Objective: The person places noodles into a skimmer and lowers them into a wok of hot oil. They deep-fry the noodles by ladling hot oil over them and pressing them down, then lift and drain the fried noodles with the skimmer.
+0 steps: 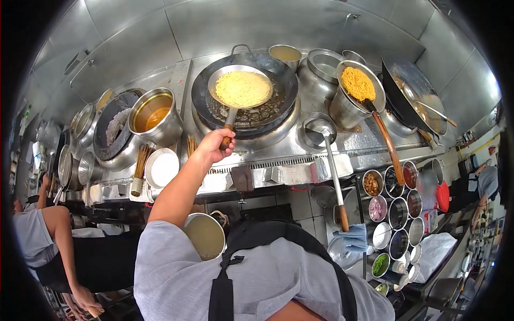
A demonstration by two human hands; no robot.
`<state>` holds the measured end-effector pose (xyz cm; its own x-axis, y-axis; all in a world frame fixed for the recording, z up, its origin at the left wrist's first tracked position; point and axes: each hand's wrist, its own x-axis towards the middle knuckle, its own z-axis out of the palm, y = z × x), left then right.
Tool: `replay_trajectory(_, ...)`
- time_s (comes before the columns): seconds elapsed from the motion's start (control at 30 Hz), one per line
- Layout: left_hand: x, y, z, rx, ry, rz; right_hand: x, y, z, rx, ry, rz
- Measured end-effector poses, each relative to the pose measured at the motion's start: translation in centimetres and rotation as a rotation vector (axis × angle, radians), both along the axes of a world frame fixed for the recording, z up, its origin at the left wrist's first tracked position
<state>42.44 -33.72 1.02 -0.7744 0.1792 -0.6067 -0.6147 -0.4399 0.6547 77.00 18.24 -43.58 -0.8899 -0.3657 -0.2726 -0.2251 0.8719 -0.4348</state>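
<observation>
My left hand (220, 145) is closed around the wooden handle of a round strainer (232, 119). Pale yellow noodles (243, 89) fill the strainer's bowl. It sits over a large dark wok (286, 88), where liquid bubbles around and below the strainer. I cannot see my right hand. To the right of the wok, a long-handled ladle (334, 179) rests with its bowl in a metal pot (309, 134). Another strainer with a wooden handle (386, 142) lies across a tall pot (342, 109) and holds orange-brown noodles (357, 83).
A pot of orange liquid (172, 119) and a white bowl (162, 168) stand left of the wok. Several ingredient tins (398, 213) crowd the lower right, beside a blue cloth (354, 238). A bucket of cloudy liquid (205, 237) stands below. Another person (40, 230) is at the left.
</observation>
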Motion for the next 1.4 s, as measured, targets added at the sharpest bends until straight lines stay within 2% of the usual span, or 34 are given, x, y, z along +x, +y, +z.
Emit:
replay_trajectory(0.07,0.1,-0.2,-0.3,0.056,0.02,0.006,-1.0,-1.1,3.5,0.027,-0.001,-0.085)
replay_trajectory(0.17,0.1,-1.0,-1.0,0.181,0.044,-0.001,-3.7,-2.6,12.0,-0.185,-0.281,-0.403)
replay_trajectory(0.23,0.0,-1.5,-1.5,0.263,0.052,-0.009,-5.1,-4.2,15.8,-0.194,-0.378,-0.576)
replay_trajectory(0.33,0.1,-2.0,-2.1,0.361,0.052,-0.021,-6.3,-5.3,18.3,-0.231,-0.426,-0.688)
replay_trajectory(0.6,0.1,-2.2,-2.8,0.493,0.063,-0.047,-7.5,-6.2,21.7,-0.456,-0.509,-0.916)
replay_trajectory(0.8,0.5,0.5,-0.9,0.225,0.048,0.095,-6.8,-7.0,21.4,-0.54,-0.596,-0.975)
replay_trajectory(0.9,0.5,0.7,-1.0,0.221,0.071,0.09,-6.0,-7.8,20.7,-0.58,-0.599,-1.027)
replay_trajectory(0.97,0.5,0.6,-1.2,0.251,0.072,0.087,-4.6,-7.1,17.9,-0.715,-0.568,-0.999)
replay_trajectory(1.03,0.4,0.5,-1.4,0.293,0.058,0.093,-2.9,-5.1,11.7,-0.532,-0.149,-0.514)
replay_trajectory(1.07,0.3,0.4,-1.4,0.317,0.061,0.088,-2.5,-5.3,11.3,-0.427,0.052,-0.27)
replay_trajectory(1.17,0.4,0.2,-1.7,0.344,0.078,0.098,-1.7,-5.5,11.3,-0.389,-0.198,-0.513)
replay_trajectory(1.27,0.4,0.0,-1.9,0.369,0.094,0.087,-1.3,-5.6,13.6,-0.217,-0.119,-0.342)
replay_trajectory(1.3,0.5,0.2,-1.9,0.365,0.087,0.107,-0.2,-2.2,0.3,0.053,-0.036,-0.055)
replay_trajectory(1.4,0.7,0.0,-1.6,0.313,0.087,0.081,-1.1,-1.5,2.0,0.039,-0.02,-0.007)
